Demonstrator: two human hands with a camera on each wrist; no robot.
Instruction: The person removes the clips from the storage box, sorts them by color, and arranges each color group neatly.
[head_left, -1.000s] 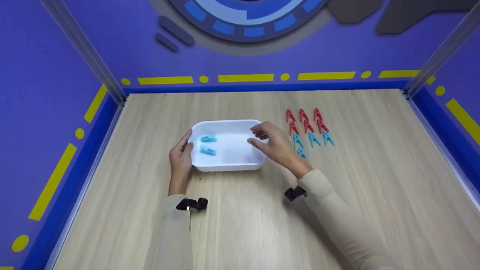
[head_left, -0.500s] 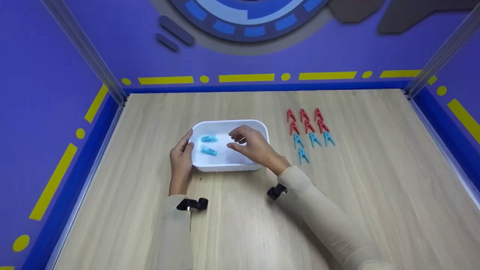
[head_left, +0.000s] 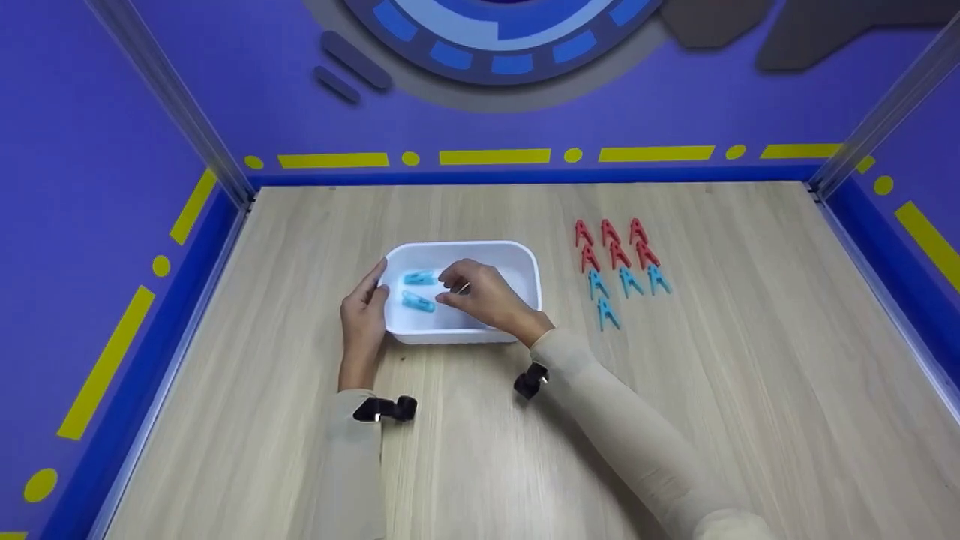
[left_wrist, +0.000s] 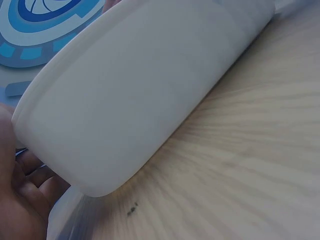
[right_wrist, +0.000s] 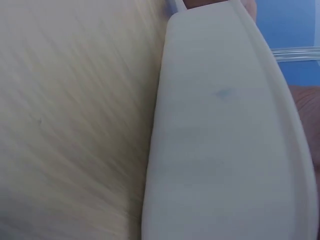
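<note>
A white plastic tub [head_left: 529,277] sits on the table with two light-blue clothespins, an upper clothespin [head_left: 419,278] and a lower clothespin [head_left: 418,301], inside at its left end. My left hand [head_left: 362,319] grips the tub's left end, thumb at the rim and fingers along the outer wall. The tub's outer wall [left_wrist: 110,110] fills much of the left wrist view. Over the inside of the tub is my right hand [head_left: 484,296], thumb and fingertips apart, just right of the two clothespins. Nothing shows between them. The right wrist view mostly shows the tub's side [right_wrist: 220,140].
Right of the tub, several red clothespins [head_left: 619,255] lie in rows on the wooden table [head_left: 465,450]. Several blue clothespins [head_left: 630,281] lie just in front of them. Purple-blue panels [head_left: 480,120] enclose the back and sides.
My right hand has moved left from the tub's right rim to beside the clothespins inside. The left hand and the tub have stayed in place.
</note>
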